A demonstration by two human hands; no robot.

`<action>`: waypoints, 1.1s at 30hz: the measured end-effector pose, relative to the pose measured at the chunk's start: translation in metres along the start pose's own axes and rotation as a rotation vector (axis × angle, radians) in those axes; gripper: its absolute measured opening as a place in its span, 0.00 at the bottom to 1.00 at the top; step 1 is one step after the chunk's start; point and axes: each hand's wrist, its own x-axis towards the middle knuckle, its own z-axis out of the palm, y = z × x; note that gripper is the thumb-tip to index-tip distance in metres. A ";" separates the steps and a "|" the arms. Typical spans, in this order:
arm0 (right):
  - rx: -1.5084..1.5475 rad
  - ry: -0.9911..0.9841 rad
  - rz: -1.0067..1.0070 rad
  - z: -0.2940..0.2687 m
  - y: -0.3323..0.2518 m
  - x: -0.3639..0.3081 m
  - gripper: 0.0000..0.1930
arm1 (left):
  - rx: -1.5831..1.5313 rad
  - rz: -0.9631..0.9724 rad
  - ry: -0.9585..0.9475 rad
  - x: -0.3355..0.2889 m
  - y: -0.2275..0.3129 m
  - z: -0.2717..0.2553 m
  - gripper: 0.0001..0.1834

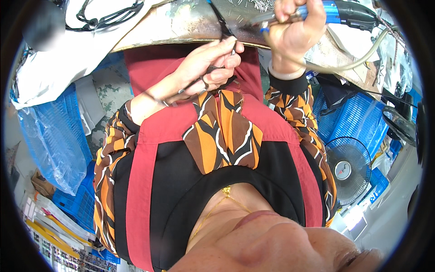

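The left hand (pixel 215 61), at the upper centre of the frame, is gripping a thin black rod-like piece (pixel 222 21) with a blue end. The fingers are covering its lower part and the frame edge is cutting off its top, so the full shape is escaping inspection. Thin dark lines are also showing among the fingers and over the wrist; whether they are belonging to the same piece cannot be told.

The right hand (pixel 292 36), at the upper right, is gripping a blue, silver and black cylindrical hand tool (pixel 333 12), the upper edge cropping both. The tool is pointing left, its tip blurring near the black piece and showing no readable outline. A grey flexible hose (pixel 362 59) is curving along the right, its left end blurring beside the wrist.

Below the tool, a worn tabletop (pixel 181 20) is carrying slim metal pins (pixel 263 4), partly cropped at the top. At the upper left, a black spectacle-like frame (pixel 94 22) is lying on a white sheet (pixel 68 59). At the right, a patterned sleeve (pixel 317 154) is hiding the left edge of a dark round fan (pixel 349 170).
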 end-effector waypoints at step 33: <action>-0.075 -0.030 -0.109 0.025 -0.001 0.013 0.12 | 1.463 1.725 -0.230 0.008 0.034 -0.020 0.21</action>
